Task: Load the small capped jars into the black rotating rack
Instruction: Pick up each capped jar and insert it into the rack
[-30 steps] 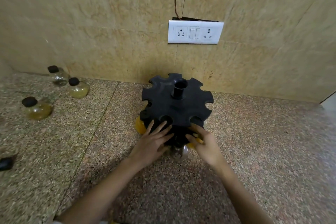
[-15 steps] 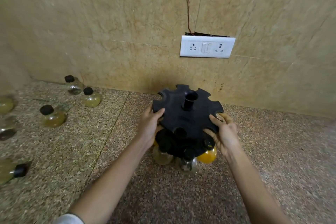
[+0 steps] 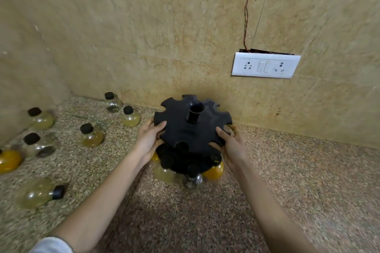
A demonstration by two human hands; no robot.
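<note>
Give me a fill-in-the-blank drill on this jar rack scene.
1. Both hands grip the top disc of the black rack, the left hand and the right hand on ___ sides.
2. The jar nearest the camera lies on its ___.
3. The socket plate on the wall is ___ in colour.

Missing words: opposite; side; white
</note>
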